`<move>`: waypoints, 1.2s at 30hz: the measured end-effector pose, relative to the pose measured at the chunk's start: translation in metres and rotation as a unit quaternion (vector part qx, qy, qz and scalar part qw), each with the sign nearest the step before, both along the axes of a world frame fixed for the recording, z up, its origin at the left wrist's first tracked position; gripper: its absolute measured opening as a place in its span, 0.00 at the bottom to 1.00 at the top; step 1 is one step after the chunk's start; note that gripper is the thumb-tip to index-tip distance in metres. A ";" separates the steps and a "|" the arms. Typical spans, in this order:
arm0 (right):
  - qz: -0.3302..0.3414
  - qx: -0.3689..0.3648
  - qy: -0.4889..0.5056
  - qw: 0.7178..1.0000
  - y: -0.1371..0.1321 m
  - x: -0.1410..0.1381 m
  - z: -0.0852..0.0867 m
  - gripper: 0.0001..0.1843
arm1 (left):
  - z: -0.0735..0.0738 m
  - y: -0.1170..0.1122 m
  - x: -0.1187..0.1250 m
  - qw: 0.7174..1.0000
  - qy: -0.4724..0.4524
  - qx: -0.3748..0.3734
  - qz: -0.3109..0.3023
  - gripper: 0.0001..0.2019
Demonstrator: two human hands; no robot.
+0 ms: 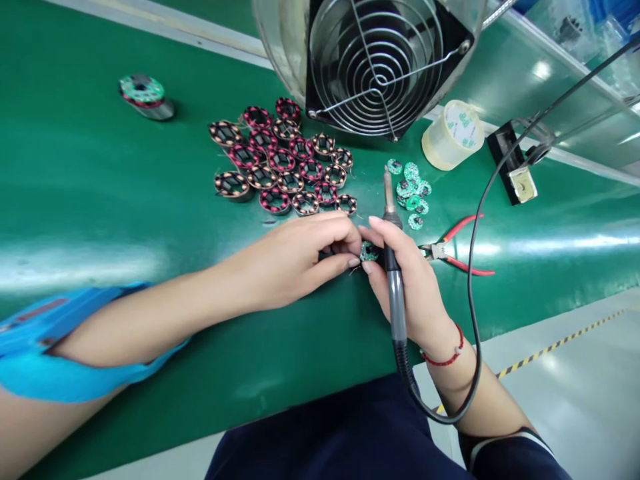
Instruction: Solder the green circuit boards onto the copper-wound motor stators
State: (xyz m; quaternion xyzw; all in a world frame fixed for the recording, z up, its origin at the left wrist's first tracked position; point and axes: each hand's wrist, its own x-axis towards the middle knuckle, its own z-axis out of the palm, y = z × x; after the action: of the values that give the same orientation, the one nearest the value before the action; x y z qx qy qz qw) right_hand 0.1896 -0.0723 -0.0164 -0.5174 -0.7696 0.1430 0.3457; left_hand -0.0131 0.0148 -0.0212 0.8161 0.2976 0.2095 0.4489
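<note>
Sitting between the fingers (330, 269) of the left hand (307, 260) and right hand (415, 277), the small green circuit board (369, 252) is pinched by the left ones over the surface (280, 353). The right hand also grasps a soldering iron (397, 293), tip pointing far; wound cores (281, 168) lie far left, pliers (439, 251) right.

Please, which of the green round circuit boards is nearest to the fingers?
The circuit board between the left hand and the right hand. The other boards lie near the tape roll, except one on the far-left stator.
</note>
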 end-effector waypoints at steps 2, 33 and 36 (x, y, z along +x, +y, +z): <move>0.000 0.027 0.001 1.000 -0.001 0.000 0.002 0.29 | 0.001 -0.001 0.002 1.000 -0.017 -0.001 0.013 0.11; -0.073 0.132 0.091 0.984 -0.011 0.006 0.008 0.20 | 0.019 -0.001 0.007 0.995 0.043 -0.062 0.068 0.09; -0.078 0.129 0.101 0.983 -0.018 0.010 0.004 0.18 | 0.020 -0.002 0.008 0.994 0.054 -0.052 0.074 0.09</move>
State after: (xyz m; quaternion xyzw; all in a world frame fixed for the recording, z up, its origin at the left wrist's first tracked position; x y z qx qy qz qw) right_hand 0.1997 -0.0902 -0.0121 -0.5099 -0.6998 0.0671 0.4959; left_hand -0.0052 0.0123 -0.0012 0.7776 0.3915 0.1822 0.4570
